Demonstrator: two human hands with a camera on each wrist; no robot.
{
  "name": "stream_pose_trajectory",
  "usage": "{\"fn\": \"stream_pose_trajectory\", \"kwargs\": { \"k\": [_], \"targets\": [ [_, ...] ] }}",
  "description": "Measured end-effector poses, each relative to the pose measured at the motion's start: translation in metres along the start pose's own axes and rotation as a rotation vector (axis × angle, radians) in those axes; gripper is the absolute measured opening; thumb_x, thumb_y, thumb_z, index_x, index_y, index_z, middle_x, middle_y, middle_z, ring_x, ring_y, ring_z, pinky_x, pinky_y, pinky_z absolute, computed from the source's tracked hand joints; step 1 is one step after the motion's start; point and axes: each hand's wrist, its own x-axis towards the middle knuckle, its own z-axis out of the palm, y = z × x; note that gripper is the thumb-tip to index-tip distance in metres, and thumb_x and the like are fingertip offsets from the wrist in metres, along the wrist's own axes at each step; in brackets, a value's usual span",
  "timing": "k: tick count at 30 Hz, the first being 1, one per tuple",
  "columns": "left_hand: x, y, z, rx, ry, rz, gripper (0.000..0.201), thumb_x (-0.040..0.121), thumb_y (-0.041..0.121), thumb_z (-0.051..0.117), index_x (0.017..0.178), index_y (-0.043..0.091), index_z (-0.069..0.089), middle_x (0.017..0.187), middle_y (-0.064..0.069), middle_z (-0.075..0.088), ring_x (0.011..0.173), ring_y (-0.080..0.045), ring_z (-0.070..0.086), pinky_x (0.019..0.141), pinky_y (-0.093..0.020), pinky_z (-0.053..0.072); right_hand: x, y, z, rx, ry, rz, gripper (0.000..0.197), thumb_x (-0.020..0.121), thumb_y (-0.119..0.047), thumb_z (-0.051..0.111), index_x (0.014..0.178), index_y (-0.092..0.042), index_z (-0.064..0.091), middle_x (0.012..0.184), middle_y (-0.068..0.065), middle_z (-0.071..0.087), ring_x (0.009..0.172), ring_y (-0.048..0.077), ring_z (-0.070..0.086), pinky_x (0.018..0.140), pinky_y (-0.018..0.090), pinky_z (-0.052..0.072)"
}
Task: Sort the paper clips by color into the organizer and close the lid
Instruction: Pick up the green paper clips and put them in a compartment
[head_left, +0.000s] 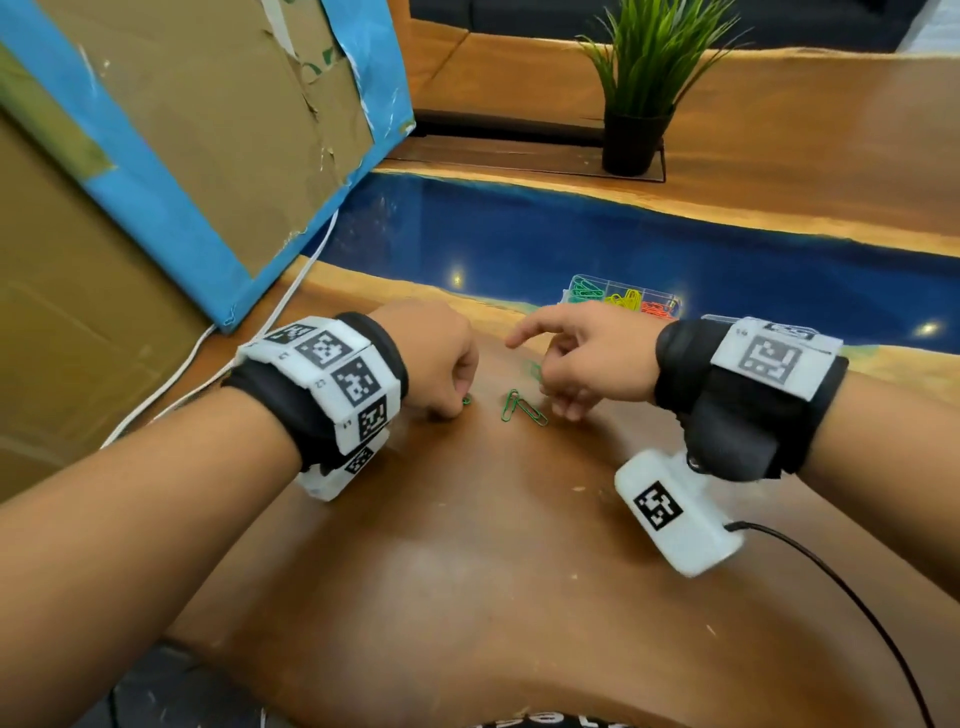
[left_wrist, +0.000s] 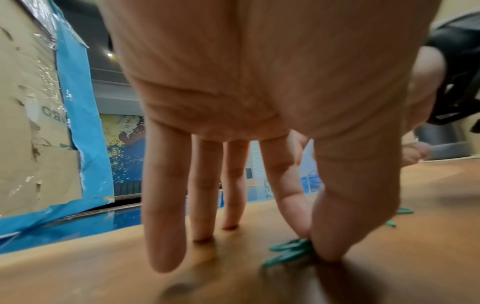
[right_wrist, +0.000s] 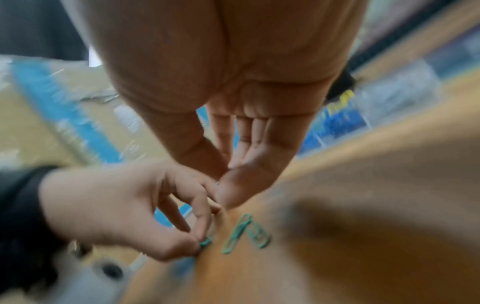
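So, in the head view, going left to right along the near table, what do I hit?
Left hand pinching green clips → two loose green clips → right hand.

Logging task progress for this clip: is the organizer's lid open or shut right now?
Open. In the head view the organizer shows green, yellow and red clips uncovered in separate compartments; what looks like the clear lid lies flat beside it, mostly hidden behind the right wrist.

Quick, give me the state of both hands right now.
Left hand: pinching green paper clips against the table.
Right hand: cannot be told; thumb and fingertips meet, view blurred.
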Motion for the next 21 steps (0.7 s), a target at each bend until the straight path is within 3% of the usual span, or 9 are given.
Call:
{"fn": "stream_pose_trajectory", "kwargs": {
  "k": [3, 5, 6, 8, 10, 12, 16, 19, 21],
  "targets": [
    [0.001, -0.001, 0.001, -0.035, -0.015, -0.006, 0.004, 0.070, 0.026, 0.069, 0.069, 0.023, 0.068, 0.076, 0.006, 0.070, 0.074, -0.012, 0.063, 0.071, -0.030, 0.057, 0.005, -0.002, 0.002, 0.264, 0.011, 0.125, 0.028, 0.086, 0.004, 0.033, 0.085, -0.013, 0.054, 0.066, 0.008, 0.047, 0.053, 0.020, 0.053, 0.043, 0.021, 0.047],
    [0.000, -0.004, 0.000, -0.102, -0.031, -0.029, 0.005, 0.070, 0.026, 0.070, 0.070, 0.021, 0.069, 0.075, 0.005, 0.071, 0.073, -0.011, 0.065, 0.069, -0.028, 0.057, 0.008, -0.003, 0.003, 0.306, 0.035, 0.177, 0.019, 0.086, -0.001, 0.034, 0.077, -0.012, 0.047, 0.066, 0.006, 0.043, 0.051, 0.019, 0.047, 0.043, 0.021, 0.039],
    [0.000, -0.005, -0.001, -0.138, -0.028, -0.040, 0.006, 0.069, 0.026, 0.071, 0.069, 0.021, 0.069, 0.073, 0.005, 0.071, 0.072, -0.012, 0.065, 0.068, -0.027, 0.056, 0.010, -0.003, 0.004, 0.262, 0.050, 0.184, 0.015, 0.086, -0.006, 0.037, 0.076, -0.013, 0.045, 0.066, 0.006, 0.042, 0.053, 0.020, 0.045, 0.046, 0.023, 0.036],
    [-0.001, -0.008, -0.002, -0.195, -0.003, -0.064, 0.006, 0.069, 0.024, 0.071, 0.068, 0.020, 0.068, 0.070, 0.005, 0.069, 0.069, -0.011, 0.064, 0.063, -0.025, 0.054, 0.010, -0.003, 0.007, -0.068, 0.096, 0.145, 0.011, 0.086, -0.021, 0.048, 0.078, -0.014, 0.051, 0.071, 0.006, 0.049, 0.061, 0.022, 0.048, 0.054, 0.025, 0.039],
    [-0.002, -0.009, -0.005, -0.228, 0.047, -0.090, 0.007, 0.071, 0.023, 0.071, 0.067, 0.019, 0.067, 0.070, 0.006, 0.069, 0.069, -0.010, 0.062, 0.062, -0.023, 0.051, 0.009, -0.002, 0.012, -0.506, 0.120, 0.087, 0.020, 0.083, -0.034, 0.058, 0.087, -0.015, 0.061, 0.083, 0.003, 0.060, 0.078, 0.022, 0.058, 0.069, 0.028, 0.047],
    [-0.002, -0.006, -0.006, -0.246, 0.112, -0.097, 0.009, 0.071, 0.023, 0.070, 0.067, 0.019, 0.064, 0.074, 0.006, 0.068, 0.073, -0.010, 0.062, 0.064, -0.025, 0.052, 0.009, -0.002, 0.018, -0.728, 0.123, 0.062, 0.027, 0.083, -0.038, 0.060, 0.096, -0.015, 0.066, 0.096, 0.003, 0.066, 0.093, 0.023, 0.062, 0.077, 0.029, 0.050],
    [0.000, 0.003, -0.004, -0.344, 0.120, -0.070, 0.009, 0.072, 0.013, 0.067, 0.071, 0.017, 0.059, 0.065, 0.006, 0.064, 0.064, -0.014, 0.064, 0.063, -0.028, 0.055, 0.011, -0.003, 0.018, -0.794, 0.114, 0.057, 0.021, 0.086, -0.024, 0.055, 0.100, -0.011, 0.064, 0.102, 0.007, 0.067, 0.094, 0.026, 0.064, 0.081, 0.032, 0.054],
    [0.002, 0.009, 0.002, -0.538, 0.090, -0.063, 0.016, 0.077, 0.003, 0.059, 0.089, 0.013, 0.057, 0.068, -0.003, 0.068, 0.067, -0.027, 0.071, 0.067, -0.034, 0.059, 0.008, -0.002, 0.014, -0.835, 0.066, 0.098, 0.022, 0.084, -0.028, 0.059, 0.098, -0.013, 0.065, 0.096, 0.004, 0.066, 0.092, 0.024, 0.064, 0.078, 0.030, 0.054],
    [0.004, 0.011, 0.005, -0.619, 0.048, -0.090, 0.020, 0.084, 0.003, 0.052, 0.100, 0.014, 0.054, 0.072, -0.006, 0.065, 0.063, -0.028, 0.068, 0.068, -0.035, 0.058, 0.005, 0.001, 0.010, -0.853, 0.032, 0.124, 0.025, 0.081, -0.034, 0.060, 0.095, -0.014, 0.066, 0.092, 0.003, 0.066, 0.089, 0.023, 0.064, 0.075, 0.029, 0.052]
  ]
}}
